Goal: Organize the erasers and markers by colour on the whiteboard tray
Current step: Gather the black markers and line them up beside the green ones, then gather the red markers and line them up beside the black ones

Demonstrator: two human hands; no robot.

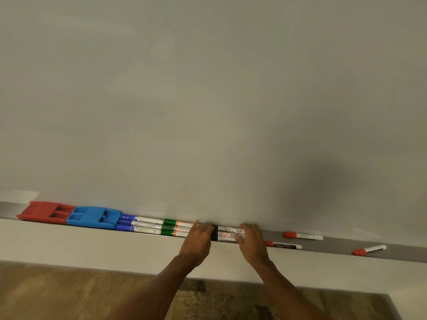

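**Both hands on the black markers, mid-tray**

Your left hand (199,236) and right hand (250,236) bracket the black-capped markers (227,234) at lower centre of the frame, fingers curled onto them; can't tell if it's a full grasp. Left along the tray (404,252): green markers (172,227), blue markers (129,224), blue eraser (93,217), red eraser (46,212). Three red markers (302,236) lie scattered, lower right.

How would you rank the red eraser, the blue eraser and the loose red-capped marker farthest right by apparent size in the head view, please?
1. Red eraser and blue eraser: they look about alike, so I will not rank them.
2. Red-capped marker: clearly smallest, thin and short on the tray.
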